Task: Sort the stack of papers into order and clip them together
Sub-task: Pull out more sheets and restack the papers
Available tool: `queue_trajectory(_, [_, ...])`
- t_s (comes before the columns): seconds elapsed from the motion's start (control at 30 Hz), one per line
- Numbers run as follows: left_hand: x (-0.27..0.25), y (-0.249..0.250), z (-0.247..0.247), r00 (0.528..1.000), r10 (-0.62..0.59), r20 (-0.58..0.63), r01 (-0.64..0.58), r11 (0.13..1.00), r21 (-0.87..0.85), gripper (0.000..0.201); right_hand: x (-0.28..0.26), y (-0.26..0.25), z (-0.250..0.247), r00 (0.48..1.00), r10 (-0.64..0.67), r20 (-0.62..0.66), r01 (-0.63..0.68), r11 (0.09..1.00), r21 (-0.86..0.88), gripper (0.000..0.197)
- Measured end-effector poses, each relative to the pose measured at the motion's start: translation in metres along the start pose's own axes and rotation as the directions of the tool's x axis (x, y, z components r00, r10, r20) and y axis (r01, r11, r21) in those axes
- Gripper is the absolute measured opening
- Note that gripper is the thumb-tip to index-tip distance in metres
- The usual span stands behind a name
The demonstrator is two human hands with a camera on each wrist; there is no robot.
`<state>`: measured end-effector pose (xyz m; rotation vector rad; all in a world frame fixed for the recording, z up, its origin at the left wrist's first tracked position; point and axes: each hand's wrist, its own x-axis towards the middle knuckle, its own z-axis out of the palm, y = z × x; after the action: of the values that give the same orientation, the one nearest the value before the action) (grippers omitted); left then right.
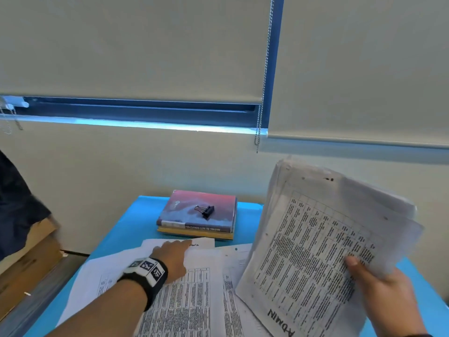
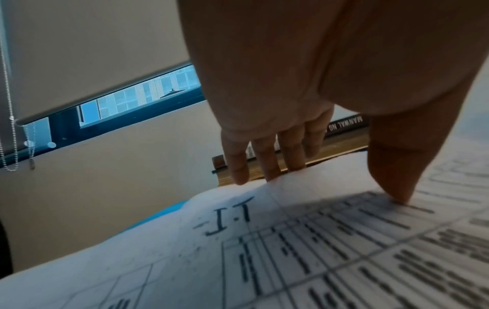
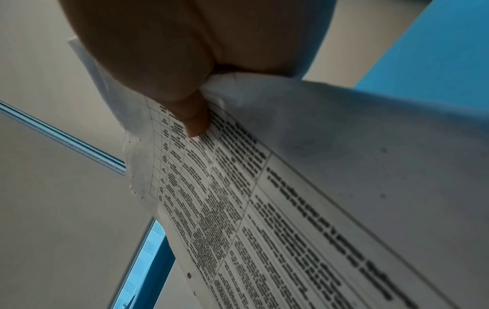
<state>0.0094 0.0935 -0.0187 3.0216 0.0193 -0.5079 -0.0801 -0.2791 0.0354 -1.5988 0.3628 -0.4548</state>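
My right hand [image 1: 379, 288] grips a stack of printed table sheets [image 1: 323, 242], lifted and tilted above the blue table's right side; its top sheet carries handwriting at the lower edge. In the right wrist view the thumb [image 3: 194, 123] presses on the stack [image 3: 264, 209]. My left hand [image 1: 173, 257] rests flat with straight fingers on loose sheets [image 1: 184, 300] spread over the table. In the left wrist view its fingertips [image 2: 267, 169] touch the far edge of a sheet marked "I.T" [image 2: 264, 240]. A black binder clip [image 1: 206, 210] lies on the books behind.
Two stacked books [image 1: 198, 216] sit at the blue table's [image 1: 126, 229] far edge against the wall. Cardboard boxes [image 1: 26, 259] stand to the left. Window blinds with bead chains [image 1: 263, 76] hang above.
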Motion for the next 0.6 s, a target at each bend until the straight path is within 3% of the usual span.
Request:
queue_trajectory(0.07, [0.004, 0.001, 0.000, 0.999, -0.023, -0.028, 0.024, 0.998, 0.060, 0.070, 0.000, 0.000, -0.002, 0.999, 0.026, -0.022, -0.026, 0.999, 0.019, 0.003])
queue_trajectory(0.17, [0.001, -0.002, -0.005, 0.998, -0.049, -0.030, 0.050, 0.999, 0.017, 0.050, 0.000, 0.004, -0.005, 0.998, 0.042, -0.045, -0.041, 0.999, 0.028, 0.006])
queue_trajectory(0.27, [-0.006, -0.006, -0.016, 1.000, -0.006, -0.024, 0.005, 0.999, -0.038, 0.012, 0.001, 0.007, -0.008, 0.998, 0.044, -0.042, -0.044, 0.999, 0.016, 0.015])
queue_trajectory(0.37, [-0.012, 0.001, -0.025, 0.995, 0.093, -0.019, -0.095, 0.992, -0.078, 0.014, 0.000, 0.007, -0.009, 0.998, 0.047, -0.038, -0.045, 0.998, 0.039, 0.016])
queue_trajectory(0.43, [-0.017, 0.017, -0.027, 0.986, 0.164, -0.009, -0.165, 0.983, -0.078, 0.004, -0.001, 0.005, -0.008, 0.998, 0.054, -0.038, -0.052, 0.998, 0.047, 0.016])
queue_trajectory(0.6, [-0.004, 0.059, -0.010, 0.979, 0.204, 0.019, -0.204, 0.979, -0.014, 0.024, -0.001, 0.006, -0.014, 0.996, 0.077, -0.041, -0.077, 0.997, 0.003, 0.014])
